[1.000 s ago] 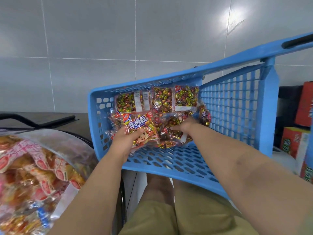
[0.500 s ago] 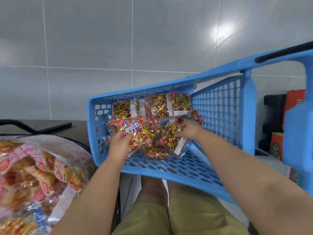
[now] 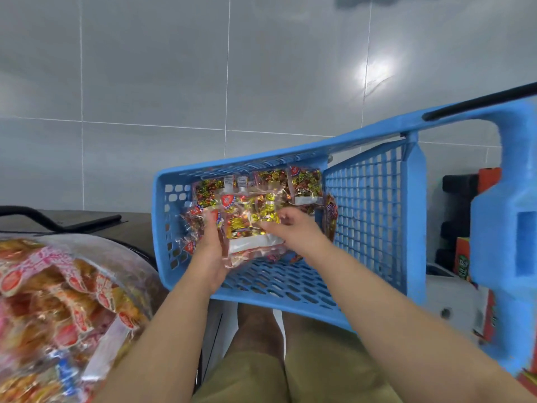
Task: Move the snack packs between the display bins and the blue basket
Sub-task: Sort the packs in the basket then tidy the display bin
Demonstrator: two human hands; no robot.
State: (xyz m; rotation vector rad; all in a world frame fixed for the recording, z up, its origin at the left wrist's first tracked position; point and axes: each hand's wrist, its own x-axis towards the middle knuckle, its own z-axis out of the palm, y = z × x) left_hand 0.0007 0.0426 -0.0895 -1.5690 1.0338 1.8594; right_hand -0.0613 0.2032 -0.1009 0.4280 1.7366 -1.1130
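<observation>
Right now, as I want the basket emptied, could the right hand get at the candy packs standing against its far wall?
Probably, once freed: the rear candy packs stand uncovered beyond the right hand in the blue basket, but it pinches the front pack.

1. The blue basket [image 3: 366, 216] sits tilted in front of you, with its open side toward you and its lattice walls showing.
2. You hold the clear snack pack [image 3: 250, 225] just inside the basket. It is full of gold and red foil sweets, with a white strip along its lower edge. Your left hand [image 3: 209, 254] grips its left edge and your right hand [image 3: 296, 231] its right.
3. More snack packs [image 3: 305, 181] lie piled behind it against the far wall.
</observation>
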